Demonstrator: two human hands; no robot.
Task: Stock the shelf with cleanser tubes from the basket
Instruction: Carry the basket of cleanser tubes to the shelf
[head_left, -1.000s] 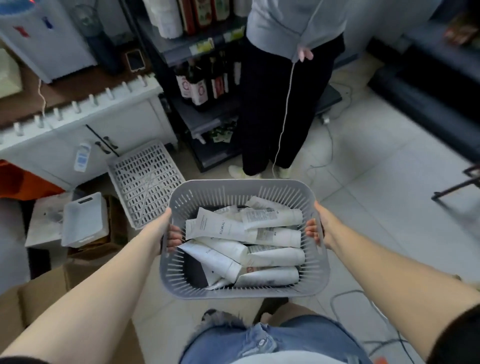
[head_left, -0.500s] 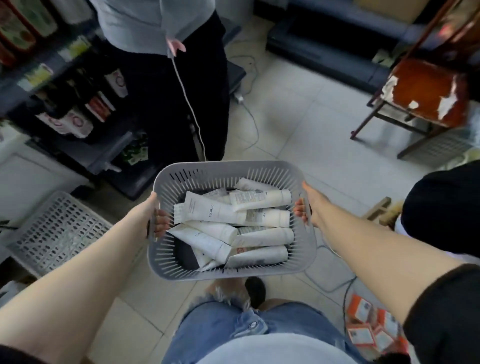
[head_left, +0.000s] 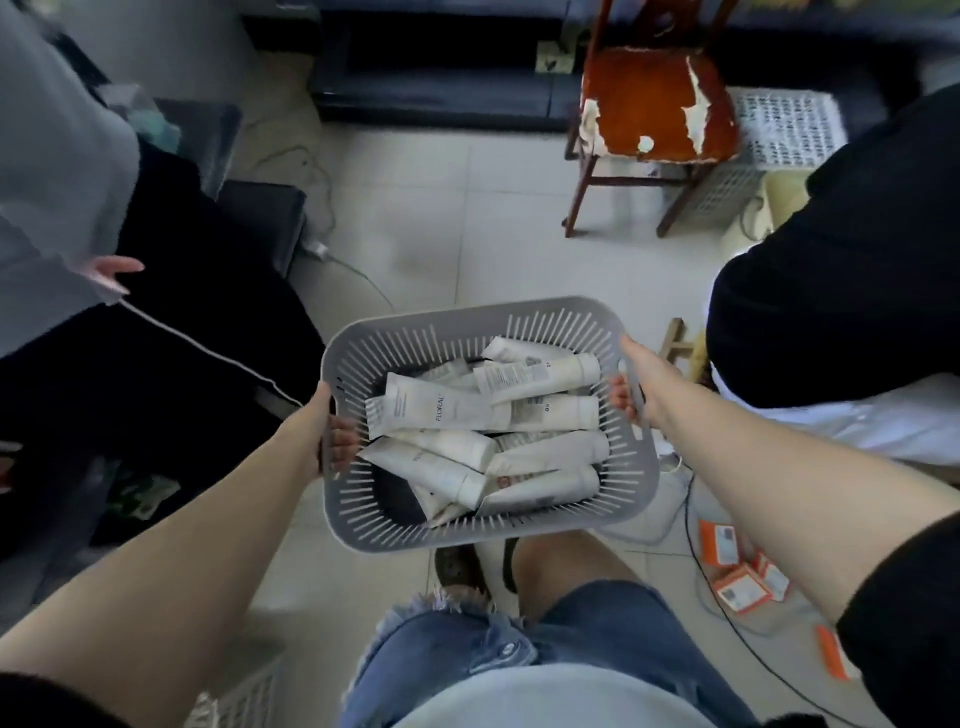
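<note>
I carry a grey slatted plastic basket (head_left: 462, 319) in front of my waist, above a tiled floor. Several white cleanser tubes (head_left: 452, 410) lie piled inside it, most lying crosswise. My left hand (head_left: 324, 431) grips the basket's left rim, fingers curled through to the inside. On the opposite rim my right hand (head_left: 631, 384) grips the same way, fingertips showing inside the wall. No shelf is in sight in this view.
A person in a grey top and black trousers (head_left: 156, 338) stands close at the left. Someone in black (head_left: 841, 270) sits at the right. A worn red wooden chair (head_left: 654, 104) stands ahead. Orange boxes (head_left: 737, 571) and cables lie on the floor at lower right.
My view has swung to the right with the basket still in both hands: the shelf of bottles and the white crates have left the frame, and the red chair and seated person have come in.
</note>
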